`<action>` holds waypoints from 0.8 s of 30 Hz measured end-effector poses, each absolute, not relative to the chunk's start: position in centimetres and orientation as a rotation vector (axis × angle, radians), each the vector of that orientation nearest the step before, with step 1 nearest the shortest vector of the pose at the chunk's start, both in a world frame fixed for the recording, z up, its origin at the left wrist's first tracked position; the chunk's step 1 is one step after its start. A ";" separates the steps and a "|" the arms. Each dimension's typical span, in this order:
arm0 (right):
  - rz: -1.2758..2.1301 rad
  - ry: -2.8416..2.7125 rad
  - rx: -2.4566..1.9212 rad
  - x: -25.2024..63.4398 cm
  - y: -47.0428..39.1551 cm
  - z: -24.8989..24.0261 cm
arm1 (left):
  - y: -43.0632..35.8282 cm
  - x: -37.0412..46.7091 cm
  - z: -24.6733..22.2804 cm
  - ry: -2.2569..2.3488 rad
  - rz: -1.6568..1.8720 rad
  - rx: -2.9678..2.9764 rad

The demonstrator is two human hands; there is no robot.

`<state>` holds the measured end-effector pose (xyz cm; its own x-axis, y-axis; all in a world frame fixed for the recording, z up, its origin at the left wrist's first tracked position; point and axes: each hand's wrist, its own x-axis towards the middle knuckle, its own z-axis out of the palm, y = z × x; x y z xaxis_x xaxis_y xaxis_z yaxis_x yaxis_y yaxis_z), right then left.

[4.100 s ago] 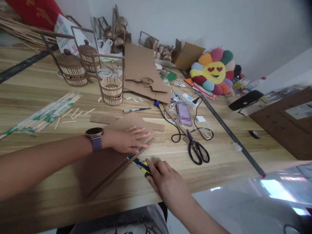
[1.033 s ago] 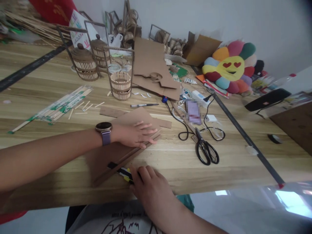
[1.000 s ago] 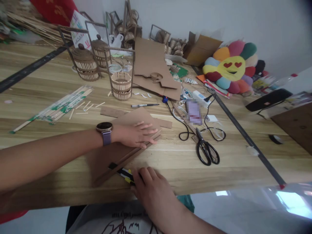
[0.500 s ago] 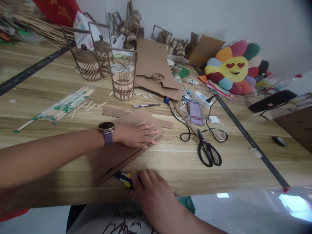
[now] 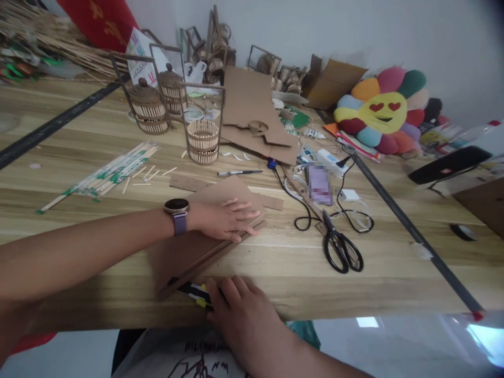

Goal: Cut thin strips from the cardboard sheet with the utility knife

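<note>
My left hand [image 5: 226, 219] lies flat with fingers spread on a piece of brown cardboard [image 5: 177, 260], pressing it against the table. A watch with a purple strap [image 5: 179, 218] is on that wrist. Closed round a black and yellow utility knife [image 5: 193, 295], my right hand [image 5: 246, 312] is at the table's near edge. The knife's front end meets the cardboard's long edge close to its near left corner; the blade tip is hard to make out. Under the cardboard's far side, a thin brown strip [image 5: 189, 182] pokes out.
Black scissors [image 5: 342, 247], a phone [image 5: 319, 184] and looping cables lie to the right. A pen [image 5: 239, 172] and an open stick basket [image 5: 202, 142] are beyond the cardboard. Packaged sticks [image 5: 114, 170] lie left. Cut cardboard [image 5: 248, 100] and a flower cushion [image 5: 381, 113] are farther back.
My right hand has drawn the knife a little left and toward me along the cardboard edge. My left hand stays in place on the cardboard. The view has shifted slightly.
</note>
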<state>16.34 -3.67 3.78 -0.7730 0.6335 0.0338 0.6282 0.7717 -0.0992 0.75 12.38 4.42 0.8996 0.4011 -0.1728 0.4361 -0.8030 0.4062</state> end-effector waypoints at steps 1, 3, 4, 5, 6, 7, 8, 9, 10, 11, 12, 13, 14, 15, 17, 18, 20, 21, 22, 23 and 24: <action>0.120 -2.886 -1.030 16.4 -3.7 3.7 | 12.4 0.8 4.3 0.607 -0.114 2.619; 0.126 -2.882 -1.021 16.3 -3.9 3.5 | 12.5 0.7 4.2 0.603 -0.119 2.616; 0.139 -2.889 -1.008 16.2 -4.0 3.4 | 12.5 0.7 4.2 0.603 -0.121 2.615; 0.156 -2.898 -0.997 16.1 -4.1 3.2 | 12.5 0.7 4.2 0.603 -0.120 2.614; 0.176 -2.907 -0.987 15.9 -4.1 3.1 | 12.5 0.7 4.2 0.601 -0.119 2.614; 0.200 -2.917 -0.976 15.9 -4.0 3.0 | 12.5 0.7 4.2 0.602 -0.113 2.614; 0.223 -2.926 -0.963 15.9 -3.9 3.0 | 12.4 0.7 4.3 0.601 -0.104 2.613; 0.247 -2.933 -0.949 16.1 -3.8 3.2 | 12.4 0.7 4.4 0.597 -0.095 2.610; 0.283 -2.942 -0.939 16.6 -3.6 3.5 | 12.4 0.6 4.4 0.590 -0.088 2.611; 0.333 -2.947 -0.927 17.2 -3.4 4.1 | 12.4 0.5 4.4 0.580 -0.077 2.609; 0.399 -2.945 -0.925 18.1 -3.1 4.8 | 12.4 0.4 4.4 0.570 -0.058 2.602; 0.500 -2.940 -0.944 19.2 -2.8 5.6 | 12.5 0.3 4.4 0.566 -0.022 2.583; 0.619 -2.904 -0.965 20.5 -2.5 6.4 | 12.5 0.1 4.3 0.576 0.028 2.555; 0.714 -2.835 -1.018 21.8 -2.1 7.2 | 12.6 -0.1 4.3 0.603 0.090 2.522; 0.826 -2.641 -1.141 24.5 -1.1 8.3 | 12.5 -0.4 4.6 0.686 0.206 2.458; 0.813 -2.532 -1.216 25.8 -0.4 8.5 | 12.3 -0.5 5.0 0.743 0.248 2.440; 0.596 -2.349 -1.363 27.8 1.2 8.3 | 11.2 -0.8 6.0 0.866 0.286 2.436; 0.448 -2.268 -1.470 28.5 2.1 8.0 | 10.3 -0.9 6.5 0.954 0.294 2.444; 0.321 -2.220 -1.581 29.0 3.0 7.6 | 9.1 -1.0 6.9 1.028 0.246 2.480; 0.228 -2.205 -1.665 29.2 3.9 7.1 | 7.8 -1.0 7.2 1.094 0.174 2.499; 0.148 -2.198 -1.754 29.3 4.7 6.7 | 6.3 -1.1 7.3 1.148 0.112 2.494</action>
<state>29.29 4.72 6.69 -0.1922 0.9636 0.1859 0.9299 0.2394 -0.2793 -1.15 6.28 7.31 0.6610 0.7451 -0.0890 0.7138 -0.5878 0.3808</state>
